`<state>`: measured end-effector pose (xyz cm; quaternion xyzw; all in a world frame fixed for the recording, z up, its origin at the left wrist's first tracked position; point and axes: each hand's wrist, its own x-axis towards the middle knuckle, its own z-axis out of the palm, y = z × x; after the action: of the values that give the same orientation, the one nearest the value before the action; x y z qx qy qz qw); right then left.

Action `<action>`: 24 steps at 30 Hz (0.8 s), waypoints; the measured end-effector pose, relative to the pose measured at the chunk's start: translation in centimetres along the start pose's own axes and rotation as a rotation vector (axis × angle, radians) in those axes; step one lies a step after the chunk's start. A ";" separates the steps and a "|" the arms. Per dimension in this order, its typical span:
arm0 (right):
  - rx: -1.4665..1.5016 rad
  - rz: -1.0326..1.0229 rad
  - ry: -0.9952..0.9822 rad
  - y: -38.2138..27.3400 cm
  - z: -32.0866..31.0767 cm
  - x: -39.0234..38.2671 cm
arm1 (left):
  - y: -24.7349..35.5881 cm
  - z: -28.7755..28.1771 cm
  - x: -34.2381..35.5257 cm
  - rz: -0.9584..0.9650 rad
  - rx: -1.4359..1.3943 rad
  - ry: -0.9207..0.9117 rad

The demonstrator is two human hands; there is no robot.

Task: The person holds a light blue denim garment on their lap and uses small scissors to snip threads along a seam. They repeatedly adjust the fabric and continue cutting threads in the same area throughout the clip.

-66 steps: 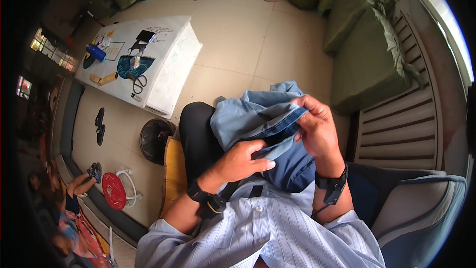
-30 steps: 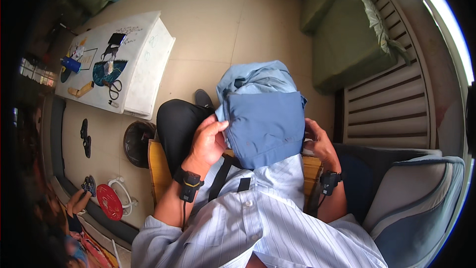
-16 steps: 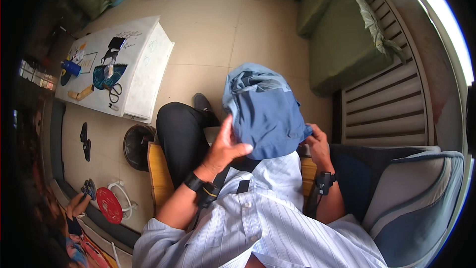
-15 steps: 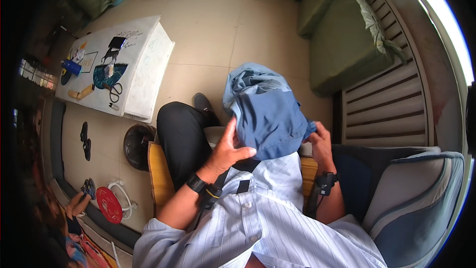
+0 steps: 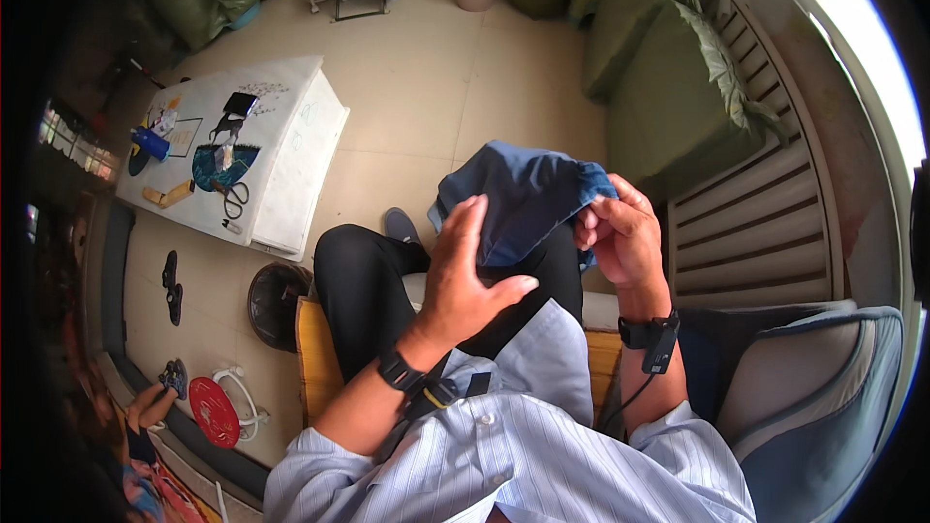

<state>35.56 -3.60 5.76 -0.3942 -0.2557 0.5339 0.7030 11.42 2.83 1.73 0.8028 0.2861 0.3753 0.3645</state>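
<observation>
A blue cloth garment [image 5: 518, 199], darker blue on the side now showing, hangs bunched above my knees. My right hand [image 5: 622, 237] pinches its upper right edge with curled fingers. My left hand [image 5: 457, 286] is open at the garment's near left side, thumb spread out toward the right and fingertips raised against or just in front of the cloth; whether they touch it I cannot tell. Black trousers [image 5: 358, 286] cover my legs beneath.
A white table [image 5: 281, 165] with scissors [image 5: 235, 199] and a blue bottle [image 5: 150, 143] stands left, near a bin [image 5: 276, 305], slippers and a red stool [image 5: 213, 412]. Another person's legs [image 5: 150, 402] show lower left. Green-covered bundles [image 5: 649, 97], a slatted frame [image 5: 746, 242] and a padded chair are right.
My right hand has risen with the garment's edge, and the cloth has shifted up off my lap and turned. My left hand has let go of its grip and opened out.
</observation>
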 end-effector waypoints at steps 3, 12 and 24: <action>0.025 0.048 -0.153 -2.3 3.0 1.0 | 1.6 1.4 3.2 0.056 -0.008 0.080; -0.542 -0.091 -0.166 -6.4 4.7 4.3 | 4.8 -5.1 11.9 -0.405 -1.118 0.156; -0.825 0.052 0.117 5.8 -9.0 0.9 | 4.1 -9.4 11.2 -0.445 -1.026 0.258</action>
<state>39.65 -4.57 -4.10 -0.6787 -0.3977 0.3810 0.4859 10.73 12.13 13.70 0.3914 0.2715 0.4752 0.7398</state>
